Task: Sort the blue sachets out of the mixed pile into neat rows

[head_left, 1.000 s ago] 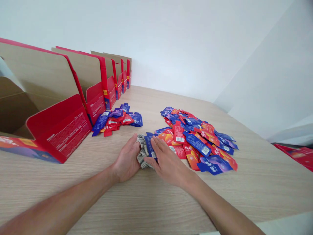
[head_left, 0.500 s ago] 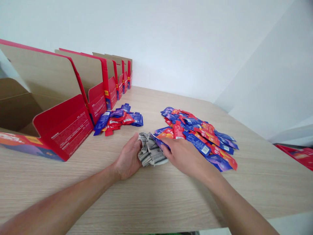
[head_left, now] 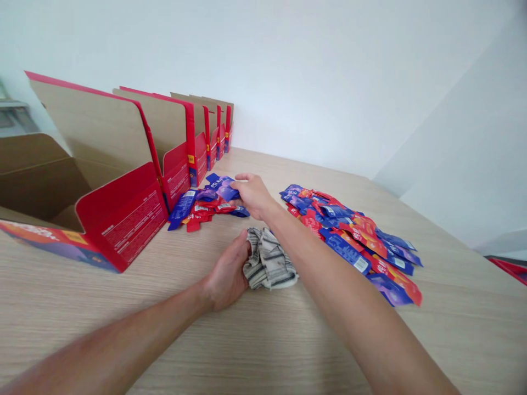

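Observation:
My left hand [head_left: 230, 271] rests on the table, closed round the left side of a crumpled grey-and-black striped cloth [head_left: 269, 260]. My right hand [head_left: 255, 196] reaches across above it and pinches a blue-purple sachet [head_left: 225, 187] between thumb and fingers. That sachet is over a small pile of red and blue sachets [head_left: 201, 208] beside the boxes. A larger heap of red and blue sachets [head_left: 349, 236] lies to the right of my right forearm, which hides part of the heap's near left edge.
Several open red cardboard boxes [head_left: 123, 219] stand in a row along the left, lids raised, running back to the white wall [head_left: 304, 82]. Everything sits on a pale wooden table [head_left: 255, 340]. A red object [head_left: 508, 267] shows at the far right edge.
My right hand has moved from the cloth, up and left to the small pile, carrying the blue sachet. My left hand stays on the cloth. The view has shifted slightly left.

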Demonstrator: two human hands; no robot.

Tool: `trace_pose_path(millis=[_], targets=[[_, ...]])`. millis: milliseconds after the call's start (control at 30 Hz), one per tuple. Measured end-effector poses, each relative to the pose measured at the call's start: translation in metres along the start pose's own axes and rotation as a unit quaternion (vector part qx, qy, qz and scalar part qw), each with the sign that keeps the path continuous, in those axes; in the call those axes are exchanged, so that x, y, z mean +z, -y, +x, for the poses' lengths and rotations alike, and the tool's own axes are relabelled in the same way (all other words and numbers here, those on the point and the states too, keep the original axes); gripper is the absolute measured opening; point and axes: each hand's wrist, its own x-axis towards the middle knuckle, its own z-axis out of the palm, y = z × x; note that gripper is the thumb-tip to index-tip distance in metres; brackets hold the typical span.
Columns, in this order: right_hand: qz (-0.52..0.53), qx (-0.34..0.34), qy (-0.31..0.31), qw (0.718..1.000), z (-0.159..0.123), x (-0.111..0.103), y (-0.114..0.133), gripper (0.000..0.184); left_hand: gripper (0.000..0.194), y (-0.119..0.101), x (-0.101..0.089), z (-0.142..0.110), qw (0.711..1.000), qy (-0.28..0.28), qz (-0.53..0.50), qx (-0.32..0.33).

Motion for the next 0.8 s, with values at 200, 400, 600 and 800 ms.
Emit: trace_pose_path(millis=[200, 400, 600, 800], targets=[[0.017, 0.03, 0.04, 0.999, 0.038, 0.051, -0.02, 0.022, 0.057, -0.004, 0.002, -0.003, 1.0, -0.015, -0.006, -0.011], [0.006, 0.06, 0.08, 0.995, 0.03, 0.039, -0.024, 0.014, 0.059, -0.007, 0.003, -0.004, 1.0, -0.018, -0.006, -0.021], [-0.093, 0.011, 0.172, 0.981, 0.004, -0.012, -0.004, 0.003, 0.059, -0.004, 0.005, 0.0, 1.0, 0.005, 0.001, -0.007], [-0.55, -0.141, 0.088, 0.818, -0.037, -0.13, 0.02, 0.032, 0.058, -0.002, 0.004, 0.001, 1.0, 0.004, 0.012, -0.013]])
